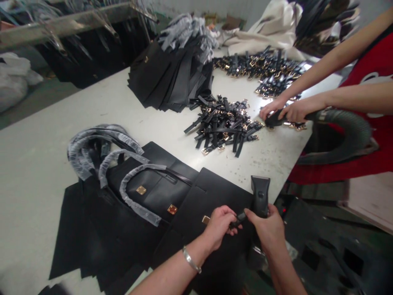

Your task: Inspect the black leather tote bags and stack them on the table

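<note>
My left hand (219, 225), with a silver bangle on its wrist, pinches one end of a short black strap (238, 220) over the black leather panels. The thumb of my right hand (268, 227) presses on the strap's other end, while its fingers wrap round a black handheld tool (260, 194) with a wide flat head pointing away from me. Under and left of my hands lies a black panel (202, 192) with a gold clasp plate (205, 220). Beside it are black bag pieces (153, 184) with plastic-wrapped handles (125, 184).
A pile of black straps with gold buckles (224, 123) lies mid-table (104, 106). Behind it are stacked black bag panels (172, 78) and more buckled straps (254, 65). At right, another person's hands (291, 110) hold a black tool with a thick hose (353, 131).
</note>
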### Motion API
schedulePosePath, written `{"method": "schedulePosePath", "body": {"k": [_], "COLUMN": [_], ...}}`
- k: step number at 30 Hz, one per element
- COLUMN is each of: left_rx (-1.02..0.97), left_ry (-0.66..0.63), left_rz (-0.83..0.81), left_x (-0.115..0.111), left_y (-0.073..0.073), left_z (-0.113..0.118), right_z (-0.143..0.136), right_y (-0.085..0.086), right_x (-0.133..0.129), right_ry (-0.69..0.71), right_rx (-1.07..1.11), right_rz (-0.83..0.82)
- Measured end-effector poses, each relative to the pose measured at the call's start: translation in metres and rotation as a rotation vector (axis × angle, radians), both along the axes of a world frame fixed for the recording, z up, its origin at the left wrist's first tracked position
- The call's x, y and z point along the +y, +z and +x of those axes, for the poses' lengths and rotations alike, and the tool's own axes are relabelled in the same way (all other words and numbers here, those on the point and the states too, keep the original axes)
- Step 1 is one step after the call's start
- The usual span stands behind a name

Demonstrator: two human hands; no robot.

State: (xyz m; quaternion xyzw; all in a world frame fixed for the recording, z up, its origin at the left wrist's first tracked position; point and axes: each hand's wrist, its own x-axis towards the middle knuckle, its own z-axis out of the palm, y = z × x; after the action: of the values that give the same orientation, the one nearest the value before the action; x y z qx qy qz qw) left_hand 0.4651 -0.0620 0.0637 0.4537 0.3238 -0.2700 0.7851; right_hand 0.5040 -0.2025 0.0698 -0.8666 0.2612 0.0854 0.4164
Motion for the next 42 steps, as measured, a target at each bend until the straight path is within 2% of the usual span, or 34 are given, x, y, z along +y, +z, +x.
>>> {"method": "schedulePosePath", "body": {"k": [7,17,24,32,36,42], "left_rx": [0.0,0.016,-0.066,-0.149,-0.17,-0.278], "left_ry": [-0.046,-0.066,-0.09,-0.118,-0.096,0.002], "left_rz": [-0.071,-0.137,-0.164,-0.221,-0.143,0.07], "left_x": [0.001,0.009,0.009,0.009,0.008,0.003], "left_y": [-0.006,-0.007,-0.003,-0.011,-0.01,-0.013], "left_z": [-0.005,-0.007,-0.004,-0.007,-0.009,-0.008], "right_z": [-0.001,0.001,-0.003,-0.001,-0.002,-0.018], "right_y": [-0.007,-0.009,-0.012,-0.01,-0.006,-0.002], "right_x": [-0.001,-0.002,-0.005,-0.005,-0.006,0.002], "right_ry": [0.032,0.033,0.025,0.034,0.079,0.256], "right_rx": [0.013,0.012,-0.003,0.008,0.019,0.057], "right_rz": [0.035,0.075,0.103,0.124,0.15,0.257]}}
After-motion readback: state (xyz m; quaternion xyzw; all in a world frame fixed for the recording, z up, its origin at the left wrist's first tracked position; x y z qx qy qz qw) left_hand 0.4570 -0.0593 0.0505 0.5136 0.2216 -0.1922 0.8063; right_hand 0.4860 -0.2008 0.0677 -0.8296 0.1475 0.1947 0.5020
